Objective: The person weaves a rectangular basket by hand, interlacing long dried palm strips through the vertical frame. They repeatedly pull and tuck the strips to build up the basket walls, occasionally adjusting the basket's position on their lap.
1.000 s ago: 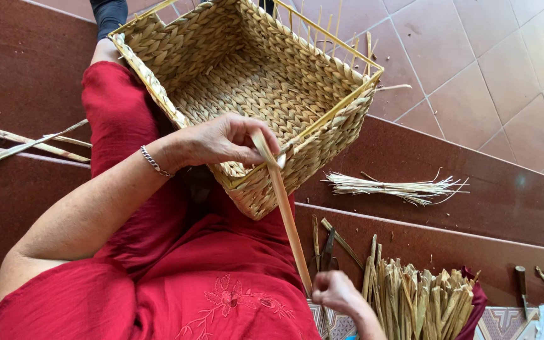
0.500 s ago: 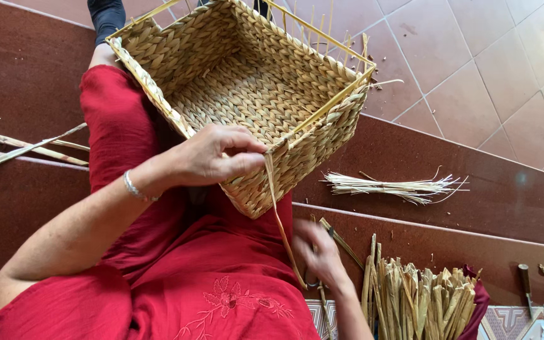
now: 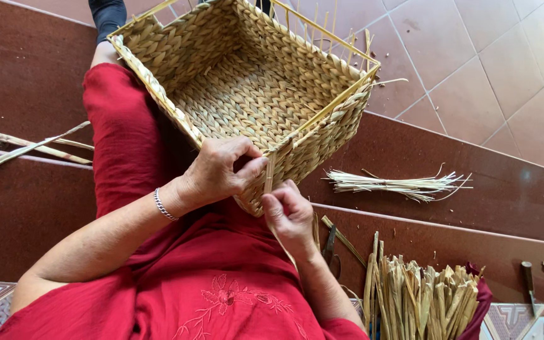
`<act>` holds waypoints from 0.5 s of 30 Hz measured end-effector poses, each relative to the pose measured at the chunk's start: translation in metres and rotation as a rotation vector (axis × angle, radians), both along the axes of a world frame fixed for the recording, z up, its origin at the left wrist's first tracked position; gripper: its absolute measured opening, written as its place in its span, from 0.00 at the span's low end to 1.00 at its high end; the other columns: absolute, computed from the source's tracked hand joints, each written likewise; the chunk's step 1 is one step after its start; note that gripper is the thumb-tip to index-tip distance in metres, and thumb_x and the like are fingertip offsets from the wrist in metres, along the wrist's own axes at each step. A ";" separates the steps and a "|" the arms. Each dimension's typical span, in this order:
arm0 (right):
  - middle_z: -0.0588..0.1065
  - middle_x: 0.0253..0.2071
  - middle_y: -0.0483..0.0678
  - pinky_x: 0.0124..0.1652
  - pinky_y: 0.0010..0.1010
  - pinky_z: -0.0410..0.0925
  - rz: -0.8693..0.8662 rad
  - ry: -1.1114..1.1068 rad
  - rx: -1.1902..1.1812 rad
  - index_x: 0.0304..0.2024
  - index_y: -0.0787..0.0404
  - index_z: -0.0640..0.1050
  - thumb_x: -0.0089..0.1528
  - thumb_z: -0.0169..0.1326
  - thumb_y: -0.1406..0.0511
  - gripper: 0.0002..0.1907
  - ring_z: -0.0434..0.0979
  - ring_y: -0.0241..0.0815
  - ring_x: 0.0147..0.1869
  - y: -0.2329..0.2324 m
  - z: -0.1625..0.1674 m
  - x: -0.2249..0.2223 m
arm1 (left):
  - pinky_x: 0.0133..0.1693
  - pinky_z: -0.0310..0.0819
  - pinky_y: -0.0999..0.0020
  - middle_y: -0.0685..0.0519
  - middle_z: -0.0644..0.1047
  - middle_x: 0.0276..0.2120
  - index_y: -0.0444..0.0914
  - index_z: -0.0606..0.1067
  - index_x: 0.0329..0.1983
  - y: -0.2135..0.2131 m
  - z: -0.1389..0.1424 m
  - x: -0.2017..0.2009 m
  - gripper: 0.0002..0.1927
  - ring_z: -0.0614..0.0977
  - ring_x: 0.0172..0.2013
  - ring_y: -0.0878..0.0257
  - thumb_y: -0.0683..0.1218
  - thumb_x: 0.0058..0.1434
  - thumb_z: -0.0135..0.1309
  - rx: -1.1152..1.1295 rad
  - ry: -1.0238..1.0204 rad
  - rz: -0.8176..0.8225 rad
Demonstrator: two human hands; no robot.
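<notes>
Where it hung lower before, right hand (image 3: 289,214) now at basket (image 3: 247,94) corner.

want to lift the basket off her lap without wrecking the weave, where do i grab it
Probably grip the woven basket by its two long side walls, just under the stiff rim, coming in from above. It sits open side up and tilted on the lap, so both rims are exposed. Avoid the near corner, where the left hand and right hand pinch a loose strand, and the far edge, where bare stakes stick up.
</notes>
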State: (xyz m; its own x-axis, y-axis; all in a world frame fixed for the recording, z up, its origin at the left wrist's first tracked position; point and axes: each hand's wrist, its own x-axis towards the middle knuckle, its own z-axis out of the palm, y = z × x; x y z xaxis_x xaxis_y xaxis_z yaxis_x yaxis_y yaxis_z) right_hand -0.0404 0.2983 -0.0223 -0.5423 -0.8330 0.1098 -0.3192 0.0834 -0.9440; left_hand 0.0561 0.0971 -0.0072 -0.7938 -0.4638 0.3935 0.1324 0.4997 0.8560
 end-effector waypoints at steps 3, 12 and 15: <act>0.68 0.25 0.45 0.35 0.31 0.62 -0.024 0.244 -0.019 0.30 0.61 0.72 0.66 0.60 0.70 0.11 0.65 0.41 0.33 -0.008 0.010 0.009 | 0.30 0.77 0.65 0.48 0.79 0.28 0.36 0.78 0.33 0.003 -0.003 -0.002 0.06 0.83 0.28 0.57 0.42 0.61 0.64 -0.023 0.022 0.002; 0.74 0.28 0.48 0.29 0.30 0.67 0.079 0.296 -0.105 0.33 0.65 0.76 0.62 0.64 0.69 0.08 0.75 0.41 0.29 -0.012 0.064 0.023 | 0.34 0.75 0.59 0.46 0.72 0.29 0.34 0.71 0.38 -0.007 0.013 -0.001 0.14 0.79 0.31 0.50 0.44 0.55 0.62 -0.217 0.240 -0.064; 0.77 0.33 0.52 0.32 0.32 0.72 0.234 0.383 -0.234 0.38 0.66 0.76 0.63 0.62 0.66 0.09 0.80 0.43 0.34 -0.021 0.077 0.022 | 0.34 0.74 0.58 0.45 0.72 0.30 0.34 0.70 0.37 -0.003 0.012 -0.001 0.16 0.78 0.30 0.49 0.49 0.60 0.62 -0.241 0.246 -0.041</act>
State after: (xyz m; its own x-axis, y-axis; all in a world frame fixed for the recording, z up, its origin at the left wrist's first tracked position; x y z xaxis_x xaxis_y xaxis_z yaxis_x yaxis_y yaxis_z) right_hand -0.0186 0.2768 0.0546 -0.2281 -0.8568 0.4624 -0.6314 -0.2314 -0.7401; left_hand 0.0554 0.0938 0.0047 -0.6774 -0.3035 0.6701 0.3447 0.6737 0.6536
